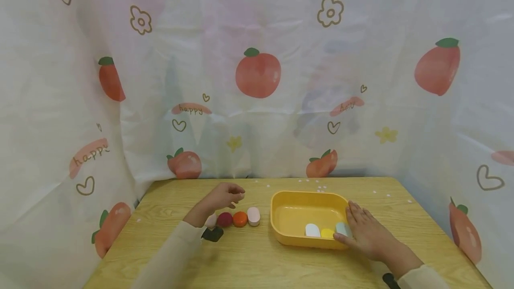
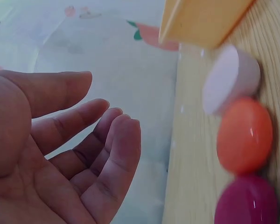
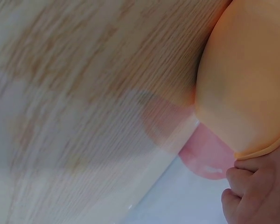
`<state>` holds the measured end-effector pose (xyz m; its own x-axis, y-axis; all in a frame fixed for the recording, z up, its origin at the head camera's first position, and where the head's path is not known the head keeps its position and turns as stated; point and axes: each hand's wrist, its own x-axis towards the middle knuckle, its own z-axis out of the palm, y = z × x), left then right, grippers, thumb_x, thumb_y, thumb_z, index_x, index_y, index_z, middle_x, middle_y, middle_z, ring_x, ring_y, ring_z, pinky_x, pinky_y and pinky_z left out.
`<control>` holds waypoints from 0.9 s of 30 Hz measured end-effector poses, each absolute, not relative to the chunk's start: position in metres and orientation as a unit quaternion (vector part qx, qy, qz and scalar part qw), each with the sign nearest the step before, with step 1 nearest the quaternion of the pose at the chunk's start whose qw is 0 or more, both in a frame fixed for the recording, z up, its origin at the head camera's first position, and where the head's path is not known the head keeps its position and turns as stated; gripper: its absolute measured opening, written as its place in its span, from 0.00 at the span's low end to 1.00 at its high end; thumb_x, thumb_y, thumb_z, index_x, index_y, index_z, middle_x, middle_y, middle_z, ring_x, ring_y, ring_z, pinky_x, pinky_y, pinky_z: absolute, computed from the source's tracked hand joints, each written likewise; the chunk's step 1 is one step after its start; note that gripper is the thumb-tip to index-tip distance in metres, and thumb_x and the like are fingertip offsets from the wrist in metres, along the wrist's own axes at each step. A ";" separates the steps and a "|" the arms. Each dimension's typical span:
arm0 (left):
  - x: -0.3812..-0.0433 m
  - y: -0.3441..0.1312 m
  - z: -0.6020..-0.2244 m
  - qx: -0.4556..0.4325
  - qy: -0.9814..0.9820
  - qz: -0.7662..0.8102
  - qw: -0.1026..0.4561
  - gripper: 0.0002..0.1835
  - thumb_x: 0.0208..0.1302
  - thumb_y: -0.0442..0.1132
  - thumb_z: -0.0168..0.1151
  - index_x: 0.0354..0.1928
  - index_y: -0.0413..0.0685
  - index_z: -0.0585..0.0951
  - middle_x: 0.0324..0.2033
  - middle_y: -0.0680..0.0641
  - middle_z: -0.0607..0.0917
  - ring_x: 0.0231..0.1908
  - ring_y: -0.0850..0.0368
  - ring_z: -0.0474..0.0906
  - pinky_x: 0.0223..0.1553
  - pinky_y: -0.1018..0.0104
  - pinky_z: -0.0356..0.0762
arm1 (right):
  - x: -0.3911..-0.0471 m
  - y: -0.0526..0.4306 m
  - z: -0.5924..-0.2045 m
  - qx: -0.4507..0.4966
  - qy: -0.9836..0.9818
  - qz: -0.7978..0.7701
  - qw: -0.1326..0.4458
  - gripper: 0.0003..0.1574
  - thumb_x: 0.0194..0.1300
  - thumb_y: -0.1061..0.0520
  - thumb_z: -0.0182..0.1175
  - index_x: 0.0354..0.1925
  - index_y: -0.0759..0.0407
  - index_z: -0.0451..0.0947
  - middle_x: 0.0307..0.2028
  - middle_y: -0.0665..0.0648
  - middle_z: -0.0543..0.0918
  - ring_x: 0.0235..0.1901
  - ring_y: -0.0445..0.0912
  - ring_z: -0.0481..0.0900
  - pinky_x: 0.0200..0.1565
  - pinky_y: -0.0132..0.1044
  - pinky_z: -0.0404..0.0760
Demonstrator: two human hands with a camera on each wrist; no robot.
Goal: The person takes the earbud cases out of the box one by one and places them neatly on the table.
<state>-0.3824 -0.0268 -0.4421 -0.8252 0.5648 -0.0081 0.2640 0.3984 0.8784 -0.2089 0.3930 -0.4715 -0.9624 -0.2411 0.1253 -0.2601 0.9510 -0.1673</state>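
My left hand (image 1: 225, 197) hovers over the left half of the table, its fingers loosely bent and nothing between them. Just below it lies a row of smooth rounded pieces: a pale one (image 1: 211, 220) partly behind my wrist, a dark magenta one (image 1: 225, 220), an orange one (image 1: 240, 219) and a pale pink oval one (image 1: 254, 216). To their right stands a yellow plastic basin (image 1: 277, 231). My right hand (image 1: 371, 235) rests on its right rim, fingers stretched out and thumb across the front corner. Inside sit a white piece (image 1: 312, 230), a yellow piece (image 1: 327, 233) and a light blue-green piece (image 1: 342, 229).
Small white specks (image 1: 320, 188) are scattered along the back of the wooden table (image 1: 225, 262). A pale curtain (image 1: 281, 137) printed with fruit and hearts hangs behind the table and on both sides. Dark wrist-worn devices (image 1: 213, 234) show at both wrists.
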 end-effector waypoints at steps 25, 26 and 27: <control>-0.373 0.059 -0.442 0.325 0.792 0.471 0.213 0.17 0.67 0.39 0.63 0.53 0.36 0.81 0.39 0.49 0.84 0.39 0.51 0.82 0.37 0.60 0.84 | -0.206 0.394 -0.471 0.124 -0.988 0.077 0.050 0.59 0.69 0.27 0.46 0.67 0.80 0.55 0.70 0.76 0.51 0.70 0.68 0.47 0.67 0.64 0.48; -0.372 0.062 -0.442 0.326 0.792 0.470 0.214 0.17 0.67 0.39 0.63 0.53 0.36 0.81 0.39 0.50 0.84 0.38 0.52 0.82 0.37 0.60 0.84 | -0.206 0.394 -0.471 0.123 -0.988 0.077 0.049 0.59 0.69 0.28 0.46 0.67 0.80 0.55 0.70 0.76 0.51 0.70 0.68 0.47 0.67 0.64 0.48; -0.371 0.064 -0.442 0.329 0.791 0.469 0.214 0.17 0.67 0.39 0.63 0.53 0.36 0.81 0.39 0.50 0.84 0.38 0.52 0.82 0.36 0.61 0.84 | -0.206 0.394 -0.470 0.122 -0.988 0.076 0.048 0.59 0.69 0.27 0.46 0.68 0.80 0.55 0.70 0.76 0.51 0.70 0.68 0.47 0.67 0.64 0.47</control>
